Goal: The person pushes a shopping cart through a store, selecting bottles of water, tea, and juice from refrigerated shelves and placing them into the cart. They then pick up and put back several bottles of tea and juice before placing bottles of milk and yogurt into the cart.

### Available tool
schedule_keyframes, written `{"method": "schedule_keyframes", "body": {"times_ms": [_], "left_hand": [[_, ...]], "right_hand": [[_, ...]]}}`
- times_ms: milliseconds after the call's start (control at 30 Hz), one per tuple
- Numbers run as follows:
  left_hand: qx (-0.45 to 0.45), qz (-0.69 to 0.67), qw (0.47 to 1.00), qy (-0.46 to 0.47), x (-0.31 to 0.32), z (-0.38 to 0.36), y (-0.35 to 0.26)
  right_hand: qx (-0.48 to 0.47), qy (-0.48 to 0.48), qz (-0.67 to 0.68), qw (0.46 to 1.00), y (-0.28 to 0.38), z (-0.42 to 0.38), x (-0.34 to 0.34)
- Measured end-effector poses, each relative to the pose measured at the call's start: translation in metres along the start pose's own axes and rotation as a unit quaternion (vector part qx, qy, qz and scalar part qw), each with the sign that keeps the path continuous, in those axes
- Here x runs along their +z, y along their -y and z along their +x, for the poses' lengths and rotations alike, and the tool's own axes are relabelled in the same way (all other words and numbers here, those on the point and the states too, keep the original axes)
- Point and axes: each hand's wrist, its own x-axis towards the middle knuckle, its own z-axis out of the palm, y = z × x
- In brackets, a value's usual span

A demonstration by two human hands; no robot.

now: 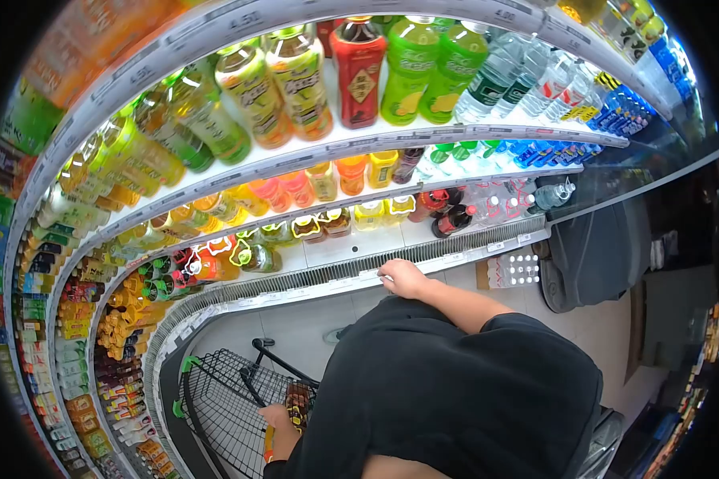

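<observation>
My left hand [278,417] is closed around a black bar of the wire shopping cart [216,391], low in the view. Inside the cart, close to that hand, lies a dark patterned package [297,403], partly covered by the cart frame and my arm. My right hand [403,279] rests by the front rail [351,281] of the drinks cooler, its fingers curled in. What those fingers hold, if anything, is hidden. Nearest above it, on the lowest shelf, stand yellow-drink bottles [369,214] and dark cola bottles [454,221].
Curved cooler shelves rise ahead with green bottles [411,72], a red bottle [358,72] and clear water bottles [495,76]. A shrink-wrapped pack [513,270] sits on the floor at right, beside a large dark covered object [599,251]. A glass panel [655,172] closes the cooler's right end.
</observation>
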Motion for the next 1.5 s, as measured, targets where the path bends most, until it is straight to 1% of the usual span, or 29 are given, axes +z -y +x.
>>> {"method": "schedule_keyframes", "body": {"times_ms": [100, 233, 267, 333, 367, 400, 433, 467, 533, 600, 667, 733, 833, 900, 933, 1033, 1067, 1133, 1233, 1267, 1367, 1400, 1500], "left_hand": [[-0.034, 0.007, 0.998, -0.059, 0.006, -0.021, -0.031], [0.097, -0.047, 0.993, -0.040, 0.035, -0.051, -0.061], [0.166, -0.047, 0.983, -0.063, 0.051, -0.068, -0.074], [0.181, -0.067, 0.981, -0.008, 0.041, -0.144, -0.125], [0.237, -0.088, 0.968, -0.007, 0.067, -0.135, -0.137], [0.290, -0.108, 0.951, -0.005, 0.093, -0.130, -0.148], [0.341, -0.128, 0.931, 0.020, 0.102, -0.145, -0.161], [0.389, -0.148, 0.908, 0.043, 0.100, -0.176, -0.187], [0.472, -0.223, 0.844, 0.126, 0.090, -0.227, -0.230], [0.572, -0.175, 0.793, 0.120, 0.062, -0.276, -0.267], [0.600, -0.212, 0.746, 0.195, 0.026, -0.325, -0.298], [0.647, -0.227, 0.695, 0.216, 0.002, -0.352, -0.326], [0.715, -0.228, 0.628, 0.205, -0.064, -0.411, -0.358], [0.735, -0.236, 0.609, 0.184, -0.094, -0.432, -0.375], [0.743, -0.241, 0.600, 0.174, -0.106, -0.438, -0.383], [0.762, -0.327, 0.543, 0.133, -0.134, -0.446, -0.402], [0.758, -0.353, 0.535, 0.124, -0.141, -0.444, -0.408], [0.749, -0.404, 0.515, 0.106, -0.156, -0.438, -0.421], [0.714, -0.454, 0.520, 0.119, -0.184, -0.435, -0.434], [0.743, -0.426, 0.514, 0.038, -0.194, -0.431, -0.437], [0.729, -0.465, 0.501, -0.005, -0.215, -0.423, -0.449], [0.721, -0.481, 0.498, 0.000, -0.220, -0.419, -0.455], [0.718, -0.473, 0.504, -0.080, -0.235, -0.415, -0.461]], "right_hand": [[0.027, -0.023, 0.016, 0.999, -0.031, -0.018, -0.024], [0.016, -0.036, 0.033, 0.999, -0.058, -0.025, -0.053], [0.000, -0.048, 0.034, 0.998, -0.066, -0.025, -0.057], [-0.013, -0.063, 0.042, 0.997, -0.075, -0.025, -0.071], [-0.019, -0.071, 0.045, 0.996, -0.076, -0.024, -0.079], [-0.032, -0.081, 0.043, 0.995, -0.075, -0.025, -0.091], [-0.036, -0.090, 0.044, 0.994, -0.079, -0.025, -0.097], [-0.042, -0.098, 0.044, 0.993, -0.082, -0.025, -0.101], [-0.049, -0.121, 0.047, 0.990, -0.085, -0.023, -0.111], [-0.054, -0.143, 0.060, 0.986, -0.080, -0.022, -0.124], [-0.055, -0.175, 0.070, 0.981, -0.069, -0.019, -0.136], [-0.057, -0.212, 0.108, 0.970, -0.052, -0.016, -0.145], [-0.061, -0.252, 0.139, 0.956, -0.022, -0.012, -0.159], [-0.070, -0.270, 0.159, 0.947, -0.002, -0.007, -0.165], [-0.091, -0.280, 0.149, 0.944, 0.004, -0.003, -0.167], [-0.115, -0.299, 0.152, 0.935, 0.037, 0.011, -0.185], [-0.112, -0.295, 0.144, 0.938, 0.045, 0.015, -0.190], [-0.136, -0.327, 0.117, 0.928, 0.064, 0.030, -0.203], [-0.176, -0.352, 0.114, 0.912, 0.097, 0.050, -0.222], [-0.191, -0.359, 0.120, 0.906, 0.108, 0.059, -0.229], [-0.221, -0.360, 0.094, 0.902, 0.147, 0.082, -0.243], [-0.217, -0.344, 0.112, 0.906, 0.155, 0.092, -0.244], [-0.214, -0.369, 0.091, 0.900, 0.178, 0.122, -0.236]]}}
